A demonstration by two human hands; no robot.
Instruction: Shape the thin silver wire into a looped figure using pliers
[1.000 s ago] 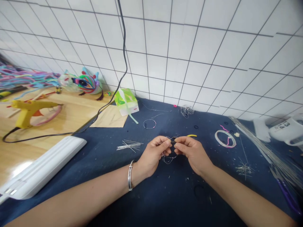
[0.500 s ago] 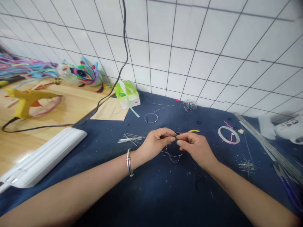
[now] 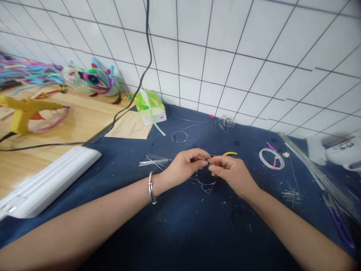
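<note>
My left hand [image 3: 189, 165] and my right hand [image 3: 231, 171] meet over the dark blue cloth [image 3: 175, 222], thumbs and fingertips pinched on a thin wire ring [image 3: 206, 185]. The ring has small pink bits along it and fine wire loops at its lower edge. Its upper part is hidden by my fingers. Just behind my right hand a yellow plier handle [image 3: 229, 153] shows; the rest is covered. Left of my hands lies a bundle of short straight wires [image 3: 153, 162]. A second wire ring [image 3: 179, 136] rests farther back.
At the left are a yellow glue gun [image 3: 25, 113], a white power strip [image 3: 53, 177] and a black cable [image 3: 146, 64]. A tissue pack [image 3: 150, 107] stands by the tiled wall. Rightward lie a tape roll [image 3: 262, 160], wire scraps [image 3: 292, 195], long wires [image 3: 316, 162] and purple-handled pliers [image 3: 340, 226].
The view has shifted slightly. Both hands stay together on the wire ring, with only a small shift of the fingers.
</note>
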